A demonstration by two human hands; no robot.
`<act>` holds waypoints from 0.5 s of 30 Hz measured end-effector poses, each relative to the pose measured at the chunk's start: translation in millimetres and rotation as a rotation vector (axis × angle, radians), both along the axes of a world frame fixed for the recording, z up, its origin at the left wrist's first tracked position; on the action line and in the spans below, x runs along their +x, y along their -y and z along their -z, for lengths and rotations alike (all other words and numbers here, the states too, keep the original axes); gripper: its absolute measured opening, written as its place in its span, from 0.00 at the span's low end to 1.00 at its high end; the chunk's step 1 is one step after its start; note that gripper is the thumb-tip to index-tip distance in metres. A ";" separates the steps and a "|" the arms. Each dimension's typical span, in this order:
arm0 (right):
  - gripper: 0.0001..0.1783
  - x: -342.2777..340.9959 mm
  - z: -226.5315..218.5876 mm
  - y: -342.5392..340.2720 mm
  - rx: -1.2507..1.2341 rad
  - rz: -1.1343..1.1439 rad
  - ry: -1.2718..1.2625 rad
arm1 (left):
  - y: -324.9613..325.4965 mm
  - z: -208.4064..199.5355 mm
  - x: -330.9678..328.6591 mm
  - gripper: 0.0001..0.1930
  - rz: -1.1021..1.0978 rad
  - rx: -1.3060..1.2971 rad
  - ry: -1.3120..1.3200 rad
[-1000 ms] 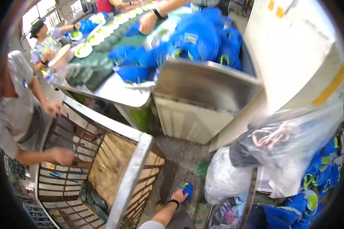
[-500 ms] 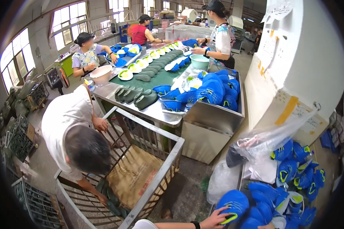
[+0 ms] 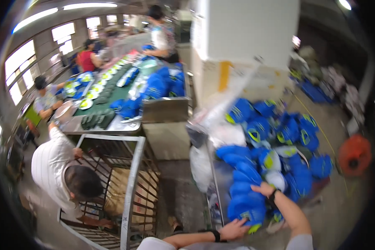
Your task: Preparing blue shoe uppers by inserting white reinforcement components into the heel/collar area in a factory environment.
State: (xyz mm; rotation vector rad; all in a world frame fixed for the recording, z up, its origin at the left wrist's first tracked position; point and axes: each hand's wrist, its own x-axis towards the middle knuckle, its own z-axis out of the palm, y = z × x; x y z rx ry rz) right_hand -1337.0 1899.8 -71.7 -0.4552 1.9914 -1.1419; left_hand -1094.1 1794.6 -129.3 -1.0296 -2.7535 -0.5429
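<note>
Blue shoe uppers with yellow-green linings lie overlapped in a row (image 3: 241, 177) on the bench at the lower right. My left hand (image 3: 234, 230) is at the near end of this row, its fingers closed on the edge of the nearest blue shoe upper (image 3: 246, 208). Farther up, my right hand (image 3: 262, 190) reaches over the right side of the row, fingers stretched out and apart, near a white-and-blue upper (image 3: 275, 180). Motion blurs the fingertips a little. A loose heap of more blue uppers (image 3: 285, 129) spreads beyond and to the right.
A metal-barred cart (image 3: 131, 183) holding a cardboard sheet stands left, with a person (image 3: 58, 171) bending over it. Behind is a work table (image 3: 125, 127) with shoe parts and other people. A white pillar (image 3: 250, 37), a plastic bag (image 3: 202, 168) and an orange round object (image 3: 354, 155) stand around.
My view has swung right, so the table and cart sit farther left. My right hand, barely visible before at the lower edge, now shows fully over the uppers. The left stays at the nearest upper.
</note>
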 end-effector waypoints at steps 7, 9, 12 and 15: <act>0.63 5.1 -28.0 -28.4 0.059 -0.427 -0.260 | -10.5 -6.7 -23.7 0.20 0.090 -0.040 0.069; 0.66 18.1 -32.1 -37.7 0.090 -0.493 -0.362 | -9.0 -11.7 -28.4 0.19 0.162 -0.004 0.139; 0.66 44.0 -22.8 -39.7 0.211 -0.461 -0.545 | 5.2 -26.1 -37.8 0.17 0.143 0.449 0.561; 0.60 62.9 -25.8 -28.8 0.268 -0.343 -0.596 | 39.6 -47.7 -58.0 0.14 0.038 0.574 0.677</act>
